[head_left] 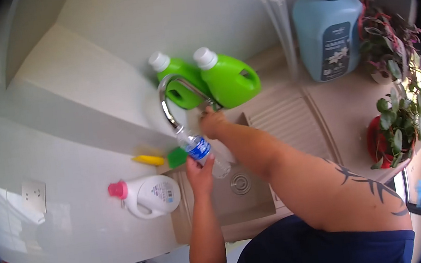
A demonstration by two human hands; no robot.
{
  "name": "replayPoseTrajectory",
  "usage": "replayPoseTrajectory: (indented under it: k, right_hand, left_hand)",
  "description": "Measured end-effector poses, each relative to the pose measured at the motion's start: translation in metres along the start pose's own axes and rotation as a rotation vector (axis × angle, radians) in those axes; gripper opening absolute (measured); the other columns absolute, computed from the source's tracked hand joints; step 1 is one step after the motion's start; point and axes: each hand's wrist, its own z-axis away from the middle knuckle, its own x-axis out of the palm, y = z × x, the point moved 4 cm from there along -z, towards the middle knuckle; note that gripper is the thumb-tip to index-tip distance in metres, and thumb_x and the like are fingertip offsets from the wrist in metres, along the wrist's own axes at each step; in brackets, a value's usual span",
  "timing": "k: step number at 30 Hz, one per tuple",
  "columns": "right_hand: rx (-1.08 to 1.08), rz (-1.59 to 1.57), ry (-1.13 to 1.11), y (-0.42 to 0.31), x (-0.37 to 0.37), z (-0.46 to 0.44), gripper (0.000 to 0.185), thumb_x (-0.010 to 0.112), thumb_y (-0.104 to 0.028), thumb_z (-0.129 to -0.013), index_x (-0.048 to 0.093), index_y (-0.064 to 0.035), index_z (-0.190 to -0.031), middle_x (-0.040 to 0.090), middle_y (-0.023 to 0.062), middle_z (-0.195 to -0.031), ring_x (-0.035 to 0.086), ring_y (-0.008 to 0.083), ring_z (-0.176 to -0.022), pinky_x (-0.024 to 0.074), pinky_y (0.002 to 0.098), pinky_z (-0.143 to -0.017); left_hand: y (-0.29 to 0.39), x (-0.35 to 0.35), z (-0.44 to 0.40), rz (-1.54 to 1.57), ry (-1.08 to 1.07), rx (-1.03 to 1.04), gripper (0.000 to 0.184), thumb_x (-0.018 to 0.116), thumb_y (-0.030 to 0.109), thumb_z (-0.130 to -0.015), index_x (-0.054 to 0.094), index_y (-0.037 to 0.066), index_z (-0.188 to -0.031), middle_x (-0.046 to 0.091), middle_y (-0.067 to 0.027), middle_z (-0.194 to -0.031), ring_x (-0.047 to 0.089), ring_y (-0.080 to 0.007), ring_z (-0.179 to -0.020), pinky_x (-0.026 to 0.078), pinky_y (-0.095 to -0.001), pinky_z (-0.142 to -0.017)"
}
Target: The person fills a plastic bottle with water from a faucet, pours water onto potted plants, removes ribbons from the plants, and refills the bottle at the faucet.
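Observation:
My left hand (201, 173) is closed around a clear plastic water bottle (199, 150) with a blue label. The bottle is tilted, its mouth right at the spout end of the curved chrome faucet (167, 108). It hangs over the sink basin (230, 202), above the round drain (240, 183). Whether water is running cannot be made out. At the faucet's base, my right hand (213, 123) has its fingers closed at the faucet handle (212, 105), which they mostly cover.
Two green jugs (230, 80) with white caps stand behind the faucet. A green sponge (176, 157), a yellow object (149, 160) and a white pink-capped jug (154, 196) are left of the sink. A large blue bottle (329, 38) and potted plants (394, 130) stand right.

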Motion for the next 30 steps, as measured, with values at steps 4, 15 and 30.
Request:
replayPoseTrajectory:
  k: [4, 15, 30]
  right_hand:
    - [-0.016, 0.025, 0.003, -0.002, -0.006, 0.006, 0.038, 0.052, -0.015, -0.086, 0.058, -0.0037, -0.122, 0.053, 0.0123, -0.132, 0.041, 0.0289, -0.128, 0.0438, 0.0479, -0.096]
    - [-0.029, 0.057, 0.027, -0.002, -0.005, 0.004, 0.037, 0.053, -0.019, -0.085, 0.06, -0.0053, -0.119, 0.053, 0.0118, -0.13, 0.04, 0.0291, -0.127, 0.0449, 0.0492, -0.095]
    - [0.113, -0.203, 0.119, 0.009, -0.011, -0.026, 0.046, 0.059, -0.016, -0.08, 0.058, -0.0134, -0.126, 0.053, 0.0159, -0.13, 0.044, 0.0329, -0.127, 0.0399, 0.044, -0.102]
  left_hand:
    - [-0.004, 0.001, -0.001, 0.043, -0.019, -0.066, 0.049, 0.072, 0.007, -0.084, 0.048, 0.001, -0.126, 0.06, -0.0072, -0.117, 0.058, -0.0145, -0.107, 0.044, -0.0306, -0.096]
    - [-0.006, 0.005, -0.003, 0.096, -0.01, -0.05, 0.048, 0.073, 0.01, -0.083, 0.049, 0.001, -0.124, 0.061, -0.006, -0.115, 0.059, -0.0137, -0.103, 0.045, -0.0297, -0.093]
    - [-0.008, 0.004, -0.006, 0.076, -0.023, -0.07, 0.051, 0.073, 0.007, -0.083, 0.047, 0.0, -0.126, 0.061, -0.0084, -0.117, 0.059, -0.0162, -0.106, 0.044, -0.0317, -0.096]
